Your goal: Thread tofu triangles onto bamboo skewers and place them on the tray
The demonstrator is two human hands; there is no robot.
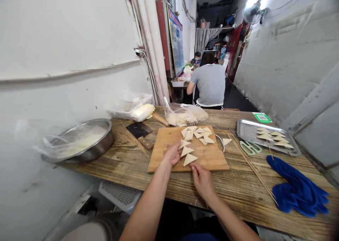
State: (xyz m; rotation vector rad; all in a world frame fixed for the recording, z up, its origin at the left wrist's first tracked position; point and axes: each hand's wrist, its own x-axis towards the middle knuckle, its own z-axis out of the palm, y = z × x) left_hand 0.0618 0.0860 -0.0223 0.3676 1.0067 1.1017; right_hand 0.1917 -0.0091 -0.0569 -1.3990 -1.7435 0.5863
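Note:
A wooden cutting board point(169, 152) lies on the wooden table point(238, 195) and carries several pale tofu triangles point(197, 133). My left hand point(172, 153) rests on the board with its fingers closed on one triangle point(184, 144). My right hand point(202, 179) is at the board's near edge, its fingertips pinched beside the nearest triangle point(189, 159); what they grip, perhaps a thin skewer, is too small to see.
A cleaver point(140, 132) and a steel bowl point(84, 142) lined with plastic sit left. Bamboo skewers point(251, 163), green scissors point(249, 147), a steel tray point(245, 129) of skewered triangles and a blue cloth point(296, 189) lie right. A bag of tofu point(184, 114) sits behind. A seated person point(209, 82) is beyond.

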